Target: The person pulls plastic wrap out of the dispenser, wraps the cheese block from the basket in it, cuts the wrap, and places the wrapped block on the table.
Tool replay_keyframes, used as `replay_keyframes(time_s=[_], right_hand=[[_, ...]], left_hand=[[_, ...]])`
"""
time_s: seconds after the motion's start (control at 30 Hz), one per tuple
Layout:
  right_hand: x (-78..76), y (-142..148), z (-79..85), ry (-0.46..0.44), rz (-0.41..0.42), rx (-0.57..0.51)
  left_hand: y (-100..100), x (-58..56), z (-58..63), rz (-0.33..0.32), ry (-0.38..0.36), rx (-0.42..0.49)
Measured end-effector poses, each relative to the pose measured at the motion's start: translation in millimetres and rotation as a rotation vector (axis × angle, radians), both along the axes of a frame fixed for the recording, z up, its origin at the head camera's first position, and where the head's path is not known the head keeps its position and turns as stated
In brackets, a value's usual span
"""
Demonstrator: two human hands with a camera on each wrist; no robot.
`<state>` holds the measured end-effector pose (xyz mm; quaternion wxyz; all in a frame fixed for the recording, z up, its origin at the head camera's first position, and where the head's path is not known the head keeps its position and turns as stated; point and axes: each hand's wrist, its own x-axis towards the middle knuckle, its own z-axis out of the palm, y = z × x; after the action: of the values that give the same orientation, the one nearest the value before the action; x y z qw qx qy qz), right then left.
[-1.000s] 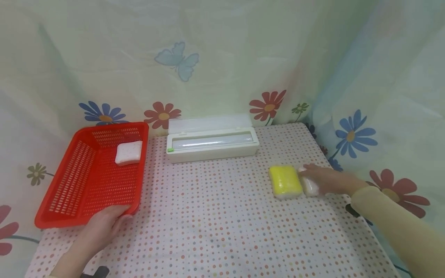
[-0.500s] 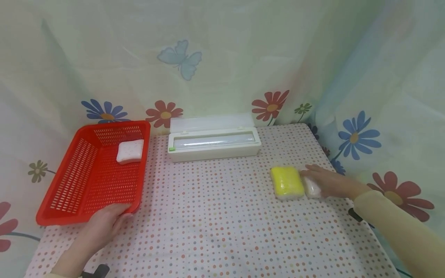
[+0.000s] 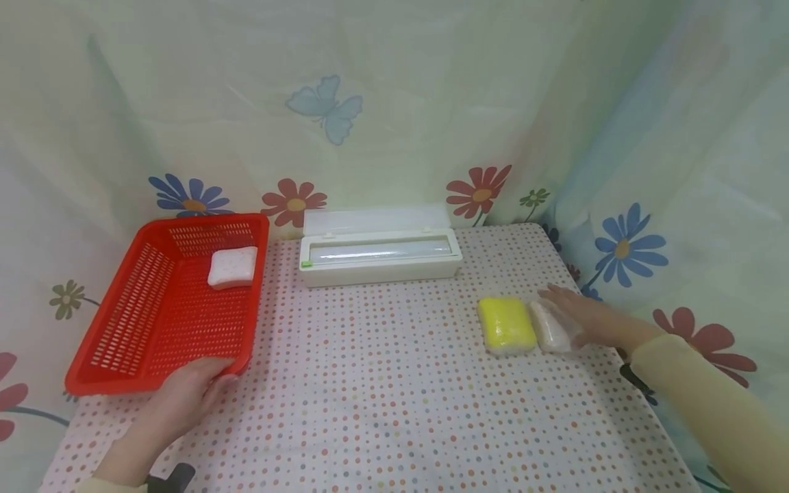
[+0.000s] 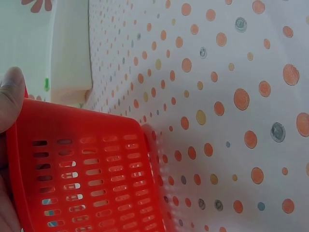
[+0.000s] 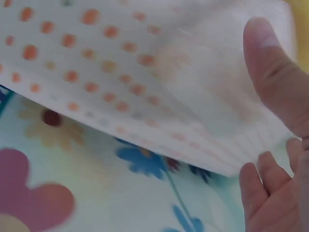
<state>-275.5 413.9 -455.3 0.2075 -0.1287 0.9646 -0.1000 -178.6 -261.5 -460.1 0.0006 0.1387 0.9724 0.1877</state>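
My left hand (image 3: 188, 390) grips the near right corner of a red plastic basket (image 3: 117, 386), with the thumb on its rim in the left wrist view. Inside the basket, by its right wall, lies a white sponge-like block (image 3: 233, 267). My right hand (image 3: 585, 318) is over the right side of a white block in clear film (image 3: 550, 330). Its thumb (image 5: 270, 63) and fingers stand apart in the right wrist view, not closed on the block; whether they touch it, I cannot tell. A yellow film-wrapped block (image 3: 505, 325) lies just left of the white one.
At the back of the table stands a white cling film dispenser (image 3: 382, 272), its lid (image 3: 376, 219) raised. A dotted cloth (image 3: 370, 383) covers the table, whose right edge runs close beside my right hand. Flowered curtains hang behind and at both sides.
My right hand's fingers have loosened and lifted off the white wrapped block, which now shows more. The left hand keeps its grip on the basket. The view has shifted slightly.
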Motion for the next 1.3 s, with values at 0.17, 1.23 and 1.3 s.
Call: replay_keyframes(time_s=[0.17,1.23,1.3], right_hand=[[-15.2,-27,41.6,0.05,-0.028,0.004],[-137.3,-172,5.1,0.371,-0.054,-0.296],[-137.9,-177,5.8,0.355,-0.045,-0.294]], left_hand=[[-2,-0.6,3.6,0.012,-0.003,-0.013],[114,-82.9,52.1,0.064,0.155,0.093],[130,-107.6,56.7,0.077,0.097,0.087]])
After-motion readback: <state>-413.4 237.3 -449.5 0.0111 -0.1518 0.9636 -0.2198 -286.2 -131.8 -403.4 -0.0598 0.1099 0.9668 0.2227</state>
